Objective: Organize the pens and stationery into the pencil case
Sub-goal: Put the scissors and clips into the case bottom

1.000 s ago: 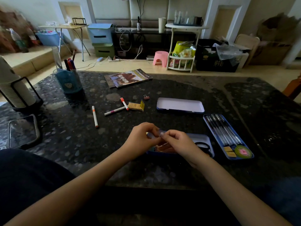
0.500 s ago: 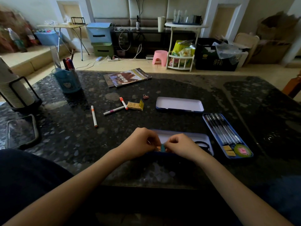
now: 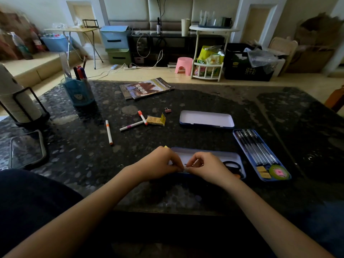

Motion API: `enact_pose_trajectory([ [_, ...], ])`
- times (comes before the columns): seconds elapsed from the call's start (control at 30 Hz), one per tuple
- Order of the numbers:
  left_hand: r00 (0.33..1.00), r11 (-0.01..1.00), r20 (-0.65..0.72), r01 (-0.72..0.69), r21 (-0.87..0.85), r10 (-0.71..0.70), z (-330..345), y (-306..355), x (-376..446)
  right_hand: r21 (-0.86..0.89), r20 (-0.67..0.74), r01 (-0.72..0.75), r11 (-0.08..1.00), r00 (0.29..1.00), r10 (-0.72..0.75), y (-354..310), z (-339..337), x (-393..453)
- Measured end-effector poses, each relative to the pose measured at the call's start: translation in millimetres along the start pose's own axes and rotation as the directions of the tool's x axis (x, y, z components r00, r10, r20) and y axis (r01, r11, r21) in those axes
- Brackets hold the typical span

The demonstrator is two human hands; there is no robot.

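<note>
An open tin pencil case (image 3: 210, 155) lies near the table's front edge, with black scissors (image 3: 232, 166) at its right end. My left hand (image 3: 160, 164) and my right hand (image 3: 206, 168) meet over the case's near rim. Their fingertips pinch one small item between them, too hidden to name. A blue tray (image 3: 242, 146) of several black pens (image 3: 257, 149), erasers and a tape roll lies to the right. Loose on the table are an orange marker (image 3: 108, 132), a pink marker (image 3: 132, 126), a red marker (image 3: 142, 117), a yellow eraser pack (image 3: 156, 120) and a binder clip (image 3: 167, 110).
An upturned tin lid (image 3: 206, 119) lies behind the case. A blue pen cup (image 3: 79, 92) and a magazine (image 3: 147, 88) sit at the back. At the left are a phone (image 3: 27, 148) and a paper roll on a black stand (image 3: 16, 97).
Both hands have lowered from just above the case to its near rim, still pinched together. The other items on the table have not moved.
</note>
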State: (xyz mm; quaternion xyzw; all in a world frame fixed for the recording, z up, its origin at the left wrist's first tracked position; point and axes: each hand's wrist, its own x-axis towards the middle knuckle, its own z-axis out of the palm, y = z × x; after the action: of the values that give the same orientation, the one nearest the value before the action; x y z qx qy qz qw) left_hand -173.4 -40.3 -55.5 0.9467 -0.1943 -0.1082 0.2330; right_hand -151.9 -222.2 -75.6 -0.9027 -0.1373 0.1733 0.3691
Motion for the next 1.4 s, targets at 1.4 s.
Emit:
enact_pose_trajectory([
  [1.4, 0.850, 0.973, -0.474, 0.207, -0.103, -0.231, -15, -42, 9, 0.181, 0.004, -0.057, 0.982, 0.998, 0.057, -10, -6, 1],
])
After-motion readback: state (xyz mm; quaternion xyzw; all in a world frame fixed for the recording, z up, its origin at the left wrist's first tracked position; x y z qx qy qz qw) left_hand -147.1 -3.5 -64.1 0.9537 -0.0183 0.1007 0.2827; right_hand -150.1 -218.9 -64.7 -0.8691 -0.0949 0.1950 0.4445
